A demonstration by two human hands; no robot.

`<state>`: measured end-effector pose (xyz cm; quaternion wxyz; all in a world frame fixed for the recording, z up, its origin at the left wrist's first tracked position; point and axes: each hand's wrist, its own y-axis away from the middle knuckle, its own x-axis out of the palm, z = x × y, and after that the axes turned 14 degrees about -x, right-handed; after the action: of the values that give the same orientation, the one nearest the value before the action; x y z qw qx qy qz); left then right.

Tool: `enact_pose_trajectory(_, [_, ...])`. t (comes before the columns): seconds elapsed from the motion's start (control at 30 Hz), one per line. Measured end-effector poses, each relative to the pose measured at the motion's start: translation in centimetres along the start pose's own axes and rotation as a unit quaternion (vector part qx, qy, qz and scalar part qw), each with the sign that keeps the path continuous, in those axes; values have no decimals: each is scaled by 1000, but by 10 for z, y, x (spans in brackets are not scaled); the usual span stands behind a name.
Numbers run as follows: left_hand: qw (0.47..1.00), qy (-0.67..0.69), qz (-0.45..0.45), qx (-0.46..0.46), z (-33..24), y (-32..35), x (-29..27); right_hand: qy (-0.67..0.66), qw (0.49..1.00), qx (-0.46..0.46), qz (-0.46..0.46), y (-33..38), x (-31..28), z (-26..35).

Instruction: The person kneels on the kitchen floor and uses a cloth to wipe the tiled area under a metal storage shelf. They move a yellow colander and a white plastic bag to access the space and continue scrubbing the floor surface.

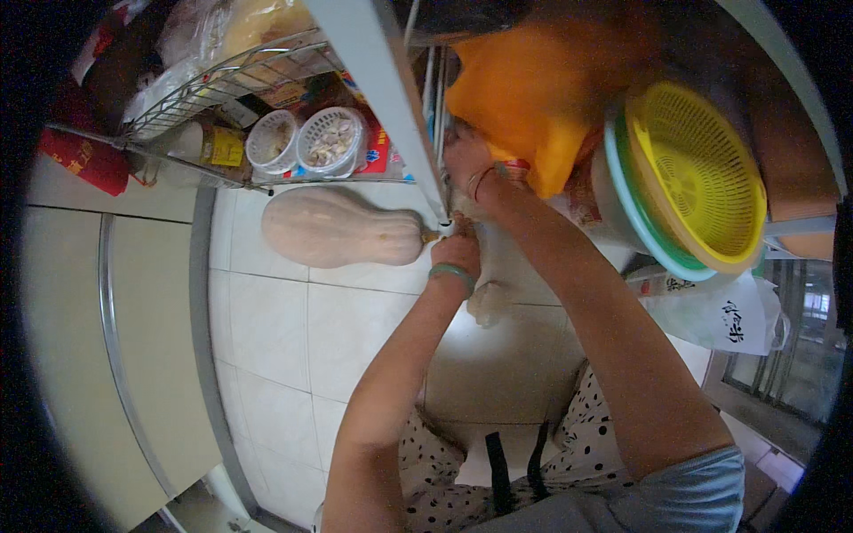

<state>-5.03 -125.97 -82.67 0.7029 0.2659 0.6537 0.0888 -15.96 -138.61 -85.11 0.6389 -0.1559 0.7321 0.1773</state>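
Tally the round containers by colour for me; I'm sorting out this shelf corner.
White lidded tubs on the wire rack: 2 (one, another)
Yellow colander: 1
Green basin under it: 1
Total: 4

Home kitchen / pantry corner. Evidence: wire rack shelf [222, 75] upper left w/ jars, lidded tubs [330, 138] and food packets; pale butternut squash [342, 226] on white tiled floor [275, 338] at centre-left; stacked plastic colanders [693, 173] upper right; cabinet fronts [107, 355] along left edge.
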Motion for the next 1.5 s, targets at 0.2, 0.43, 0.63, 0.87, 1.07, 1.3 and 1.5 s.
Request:
enact_pose_trajectory(0.2, [999,35,-16,5,-5,7,-8,-79,967,57,-234,16,22,13])
enact_pose_trajectory(0.43, [986,122,-83,73,4,25,-9,-221,969,-100,-51,64,2,13])
enact_pose_trajectory(0.63, [780,623,-4,-61,40,12,35,-843,496,198,-69,103,-50,-12])
enact_pose_trajectory(0.87, [515,846,93,-102,-12,26,-35,-913,383,129,-53,126,-28,-29])
enact_pose_trajectory(1.07, [539,839,-9,-77,-11,9,2,-622,756,-28,-203,130,-24,-36])
enact_pose_trajectory(1.3, [586,797,8,-147,-3,2,20,-580,769,-2,-268,133,-46,-15])
enact_pose_trajectory(1.5, [345,902,249,-78,-10,23,-12,-502,853,-137,-30,159,-85,-8])
